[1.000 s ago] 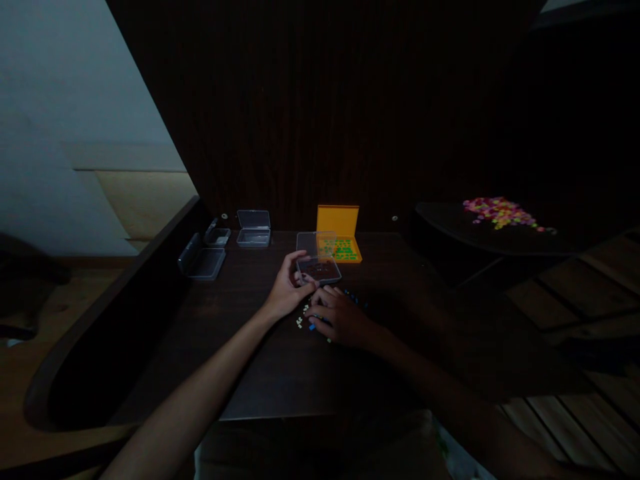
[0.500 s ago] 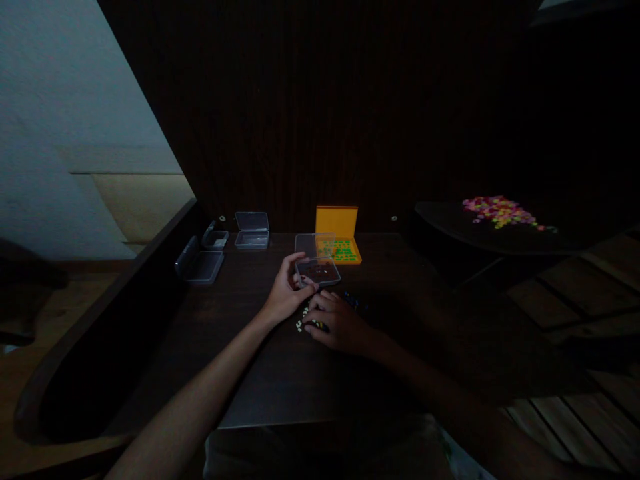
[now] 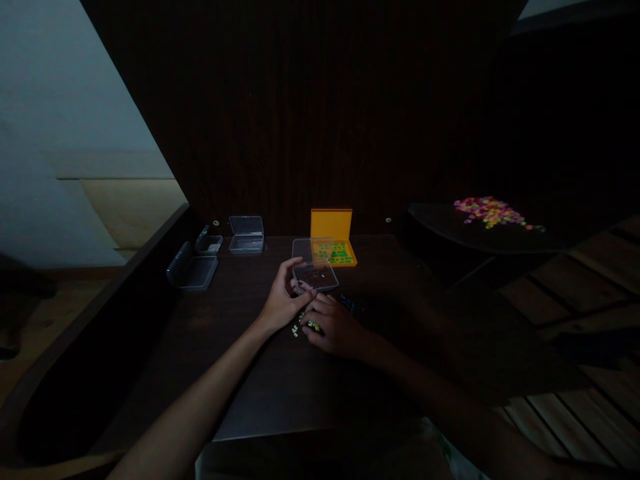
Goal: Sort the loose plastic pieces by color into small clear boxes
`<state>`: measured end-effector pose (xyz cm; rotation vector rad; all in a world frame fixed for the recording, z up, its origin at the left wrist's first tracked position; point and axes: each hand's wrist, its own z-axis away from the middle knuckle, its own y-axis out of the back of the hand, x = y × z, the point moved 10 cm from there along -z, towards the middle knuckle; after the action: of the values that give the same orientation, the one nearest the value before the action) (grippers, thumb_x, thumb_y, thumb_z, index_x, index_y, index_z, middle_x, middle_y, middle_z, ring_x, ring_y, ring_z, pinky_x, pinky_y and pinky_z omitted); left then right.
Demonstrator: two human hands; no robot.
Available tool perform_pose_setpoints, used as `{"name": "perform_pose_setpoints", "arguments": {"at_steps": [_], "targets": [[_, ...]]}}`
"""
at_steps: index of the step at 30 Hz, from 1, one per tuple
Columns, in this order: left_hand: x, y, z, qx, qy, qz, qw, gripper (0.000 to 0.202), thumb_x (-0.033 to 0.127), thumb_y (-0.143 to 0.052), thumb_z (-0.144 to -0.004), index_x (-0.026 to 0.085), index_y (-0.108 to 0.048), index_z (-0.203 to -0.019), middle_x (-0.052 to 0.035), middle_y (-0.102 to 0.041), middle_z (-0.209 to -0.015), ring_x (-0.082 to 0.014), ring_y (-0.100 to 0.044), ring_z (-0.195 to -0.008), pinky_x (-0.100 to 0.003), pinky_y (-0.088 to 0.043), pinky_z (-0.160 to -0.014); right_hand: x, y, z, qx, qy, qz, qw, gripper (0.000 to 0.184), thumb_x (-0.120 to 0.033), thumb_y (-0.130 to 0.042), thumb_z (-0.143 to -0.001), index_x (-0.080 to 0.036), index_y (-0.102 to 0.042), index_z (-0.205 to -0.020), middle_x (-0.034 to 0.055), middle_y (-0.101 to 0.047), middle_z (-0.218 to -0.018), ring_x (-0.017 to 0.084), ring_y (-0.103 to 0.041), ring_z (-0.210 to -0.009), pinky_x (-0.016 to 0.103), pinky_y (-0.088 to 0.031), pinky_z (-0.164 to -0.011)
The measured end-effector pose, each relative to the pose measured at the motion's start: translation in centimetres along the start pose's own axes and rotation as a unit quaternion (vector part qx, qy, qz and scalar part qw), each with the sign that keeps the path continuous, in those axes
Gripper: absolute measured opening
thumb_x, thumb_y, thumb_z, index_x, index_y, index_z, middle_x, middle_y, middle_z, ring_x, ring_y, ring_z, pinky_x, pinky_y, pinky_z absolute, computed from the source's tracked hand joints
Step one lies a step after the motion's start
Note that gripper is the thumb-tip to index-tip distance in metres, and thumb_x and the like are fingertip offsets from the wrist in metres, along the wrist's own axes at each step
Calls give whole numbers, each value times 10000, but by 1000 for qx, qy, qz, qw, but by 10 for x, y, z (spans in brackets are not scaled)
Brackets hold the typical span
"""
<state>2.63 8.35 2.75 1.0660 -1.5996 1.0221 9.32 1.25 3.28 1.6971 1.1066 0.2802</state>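
My left hand (image 3: 283, 300) grips the near left side of a clear plastic box (image 3: 327, 287), its lid raised at the back. A few small pale bits lie in the box. My right hand (image 3: 333, 327) is beside it, fingers curled down over small yellow and pale pieces (image 3: 314, 326) on the table; whether they pinch one is hidden. More pale pieces (image 3: 295, 331) lie just left of those fingers. Small dark blue pieces (image 3: 346, 302) are scattered beyond the right hand. Behind the clear box stands an open orange case (image 3: 331, 224) with green pieces inside.
Three more open clear boxes stand at the back left: one box (image 3: 247, 245), a small one (image 3: 209, 245) and another (image 3: 200, 273) by the raised side panel (image 3: 115, 300). A heap of multicoloured pieces (image 3: 493, 212) lies on a dark round surface at right.
The whole view has shifted slightly. My left hand still holds the clear box, and my right hand stays low over the small pieces with only slight finger movement.
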Motion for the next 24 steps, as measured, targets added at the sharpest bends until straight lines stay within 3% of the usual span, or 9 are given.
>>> {"name": "perform_pose_setpoints", "arguments": {"at_steps": [7, 15, 24], "targets": [[5, 3, 0, 17, -5, -3, 1000, 639, 165, -741, -666, 247, -443, -1226, -91, -498, -1299, -60, -602, -714, -242, -515, -695, 3, -2, -1, -19, -22, -6, 1000, 24, -184, -614, -815, -182, -635, -826, 52, -587, -852, 204, -492, -865, 340, -427, -789], [1, 2, 1, 11, -13, -15, 1000, 639, 172, -729, -694, 255, -419, -1247, -87, -483, -1315, -62, -599, -725, -232, -507, -691, 1, -3, -1, -7, 6, -5, 1000, 41, -194, -571, -868, -175, -607, -862, 70, -606, -890, 220, -502, -950, 356, -428, -847], [3, 3, 1, 22, -13, -15, 1000, 639, 185, -729, -691, 251, -418, -1246, -90, -487, -1307, -68, -592, -717, -242, -510, -680, 7, 18, -1, 7, -8, -23, 1000, 80, -201, -528, -904, -186, -603, -877, 58, -648, -857, 202, -532, -880, 346, -431, -807]]}}
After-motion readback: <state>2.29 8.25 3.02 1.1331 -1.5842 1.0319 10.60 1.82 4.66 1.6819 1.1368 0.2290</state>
